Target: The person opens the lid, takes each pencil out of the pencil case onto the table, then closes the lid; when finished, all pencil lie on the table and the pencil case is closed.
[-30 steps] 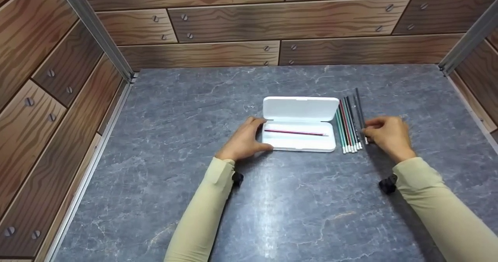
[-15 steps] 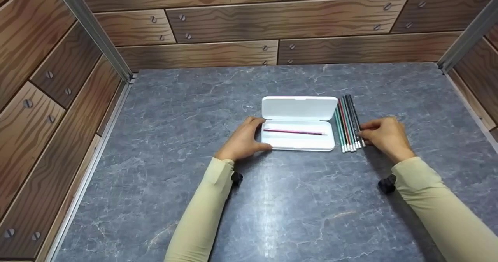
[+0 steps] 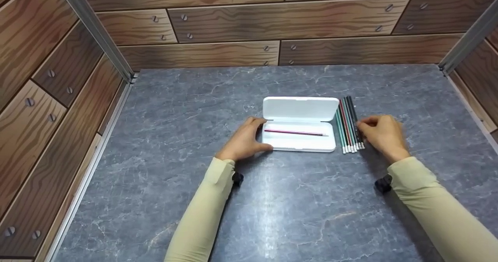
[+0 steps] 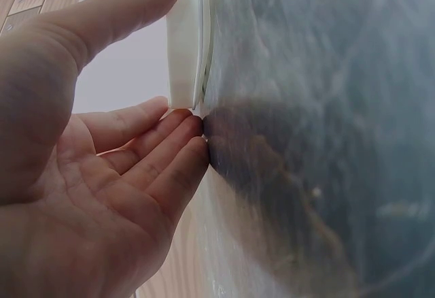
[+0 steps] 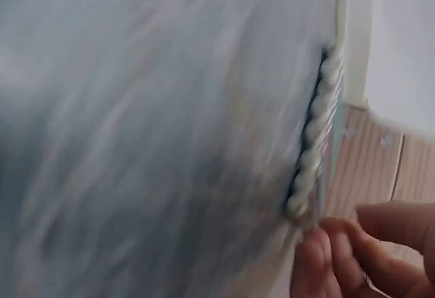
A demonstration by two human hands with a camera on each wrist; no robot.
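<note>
An open white pencil case (image 3: pixel 298 143) stands on the table with a red pencil (image 3: pixel 293 132) lying lengthwise inside. My left hand (image 3: pixel 243 139) holds the case by its left end, thumb at the front corner and fingers at the back corner. To the right of the case, several pencils (image 3: pixel 349 123) lie side by side in green, red and dark colours, white eraser ends towards me. My right hand (image 3: pixel 385 135) has curled fingers against the outermost dark pencil. In the blurred right wrist view the fingertips (image 5: pixel 312 243) are beside the row, with no pencil visible between finger and thumb.
Behind the case, its raised lid (image 3: pixel 300 108) leans back. The grey marbled table (image 3: pixel 186 110) runs to a wood-patterned wall (image 3: pixel 249 24) at the back. Metal posts (image 3: pixel 95 32) stand at the corners.
My right hand has brought a dark pencil leftwards against the row and lined it up with the others. My left hand stays at the case.
</note>
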